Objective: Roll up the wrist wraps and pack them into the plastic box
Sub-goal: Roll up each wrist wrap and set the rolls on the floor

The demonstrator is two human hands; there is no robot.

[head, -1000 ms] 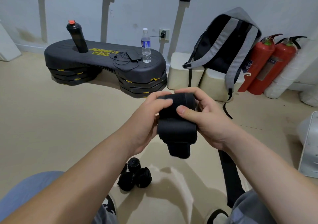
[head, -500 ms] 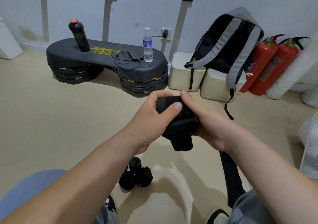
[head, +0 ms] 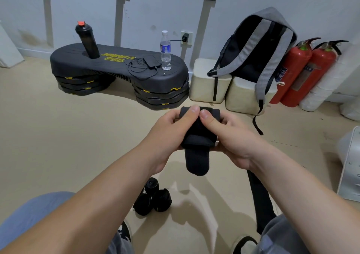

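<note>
1. Against the wall on the left sits a matte black step platform (head: 116,66), a long rounded slab on stacked risers. It carries a tall cylindrical shaker bottle (head: 87,39) and a clear plastic water bottle (head: 165,51).
2. The left hand (head: 169,134) grips the left end of the wrist wrap (head: 195,138). Its thumb lies flat over the top and its fingers curl underneath.
3. The wrist wrap is up in the air between both hands, above the smooth beige floor (head: 58,136) and ahead of the person's knees. It is black woven fabric, partly wound into a thick cylinder. A flat tail with a rounded end hangs straight down from it (a fuzzier band crosses the roll just above that tail).
4. Below it, on the floor, three rolled wraps (head: 160,199) lie as stubby black cylinders, touching in a cluster.
5. The right hand (head: 231,138) clasps the right end of the wrap, fingers curled behind it. Its thumb presses the top, tip just beside the left thumb's.
6. Under the right forearm a flat black strap (head: 262,205) lies unrolled along the floor.
7. Further right, a grey cloth backpack (head: 259,49) leans on two cream padded blocks (head: 206,82), with two glossy red fire extinguishers (head: 298,72) beside it.
</note>
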